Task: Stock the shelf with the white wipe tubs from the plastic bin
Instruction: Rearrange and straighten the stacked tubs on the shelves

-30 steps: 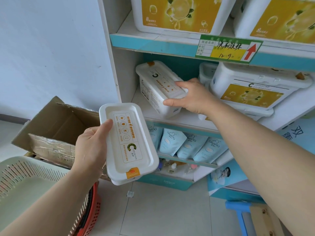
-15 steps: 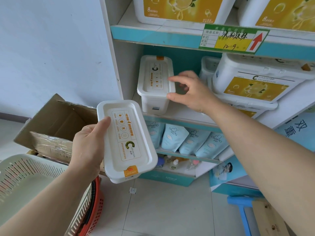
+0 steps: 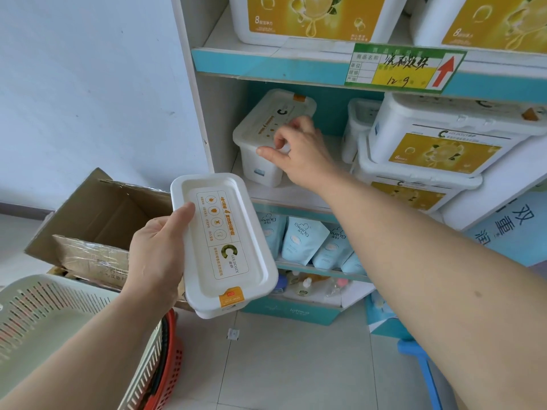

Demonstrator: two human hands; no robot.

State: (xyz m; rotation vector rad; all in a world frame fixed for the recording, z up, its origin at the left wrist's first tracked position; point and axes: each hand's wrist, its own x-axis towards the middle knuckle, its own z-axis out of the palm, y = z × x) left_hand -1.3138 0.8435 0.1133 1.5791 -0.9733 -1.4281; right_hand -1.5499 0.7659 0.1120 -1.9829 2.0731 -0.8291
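Wipe tubs: location, please.
— Two noted. One white tub, the held tub (image 3: 225, 244), is in front of the shelving, lid facing the camera, orange tab at its lower end. The other, the shelved tub (image 3: 266, 134), stands on the middle shelf (image 3: 284, 196) at its left end, close to the side panel.
— Hands?
— The left hand (image 3: 157, 253) grips the held tub along its left side, thumb laid on the lid rim. The right hand (image 3: 299, 152) is at the shelved tub's near right corner: fingers curled on the lid, thumb against the rim below, pinching it.
— Surroundings?
— The plastic bin (image 3: 59, 315), cream and slotted, sits at lower left, with a red basket (image 3: 174, 365) showing under its edge. An open cardboard box (image 3: 97, 220) stands behind it. The larger yellow-labelled tubs (image 3: 444, 143) are stacked on the same shelf to the right, apart from the shelved tub. The blue pouches (image 3: 305, 244) stand one level down.
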